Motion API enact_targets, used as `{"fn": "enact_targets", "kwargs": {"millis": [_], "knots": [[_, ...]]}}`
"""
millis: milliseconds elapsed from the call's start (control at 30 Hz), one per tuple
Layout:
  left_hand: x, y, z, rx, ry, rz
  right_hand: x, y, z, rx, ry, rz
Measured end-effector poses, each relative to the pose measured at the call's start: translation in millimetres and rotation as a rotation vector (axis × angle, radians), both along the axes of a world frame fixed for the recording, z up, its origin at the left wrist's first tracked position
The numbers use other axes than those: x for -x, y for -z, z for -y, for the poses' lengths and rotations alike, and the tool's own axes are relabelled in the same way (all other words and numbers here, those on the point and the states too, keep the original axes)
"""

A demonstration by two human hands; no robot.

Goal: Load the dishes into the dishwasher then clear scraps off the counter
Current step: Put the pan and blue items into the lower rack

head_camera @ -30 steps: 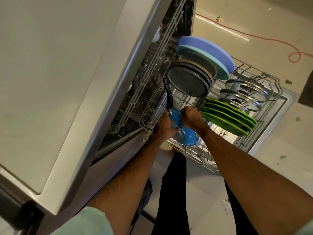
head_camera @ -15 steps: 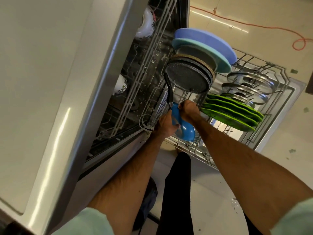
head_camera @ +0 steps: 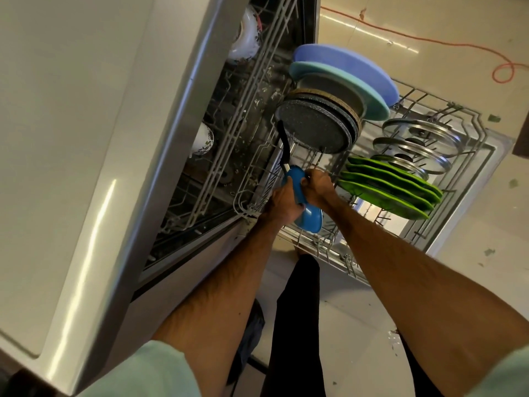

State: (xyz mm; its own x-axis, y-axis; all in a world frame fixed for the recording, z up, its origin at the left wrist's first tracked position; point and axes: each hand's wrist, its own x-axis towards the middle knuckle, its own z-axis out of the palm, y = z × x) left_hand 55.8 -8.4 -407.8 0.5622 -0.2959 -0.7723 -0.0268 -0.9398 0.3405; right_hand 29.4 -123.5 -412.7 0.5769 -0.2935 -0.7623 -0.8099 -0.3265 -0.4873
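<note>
I had both hands on the blue pan, holding it on its edge over the near corner of the lower rack, which was pulled out over the open dishwasher door. My left hand was curled round the pan's side from the left, and my right hand gripped its upper rim from the other side, fingers closed on it. The pan's black handle pointed away from me, up past the speckled grey pans. I could not tell whether the pan's lower edge rested on the rack wires or hung just above them, as my hands hid that spot.

Behind the grey pans stood a teal plate and, behind that, a lavender plate, all upright and close together. To the right of my hands a row of green plates leaned in the rack, with the glass lids standing just beyond them.

The upper rack sat inside the machine, and two patterned cups showed in it. The pale counter filled the left of my view. An orange cable lay on the floor well beyond the door.
</note>
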Motion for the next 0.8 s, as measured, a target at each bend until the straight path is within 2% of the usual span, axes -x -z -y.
{"fn": "enact_targets", "kwargs": {"millis": [267, 400, 567, 800], "knots": [[6.6, -23.1, 10.9, -0.035, -0.025, 0.071, 19.5, -20.0, 7.4, 0.029, 0.125, 0.135], [14.6, -40.4, 18.9, -0.056, -0.014, 0.126, 30.9, -34.9, 14.3, 0.066, 0.166, 0.137], [27.7, -64.2, 31.2, -0.081, -0.012, 0.212, 55.1, -53.3, 28.3, 0.001, 0.278, 0.175], [69.1, -103.8, 63.5, -0.094, -0.120, 0.226, 117.2, -83.5, 69.4, 0.005, 0.130, 0.230]]}}
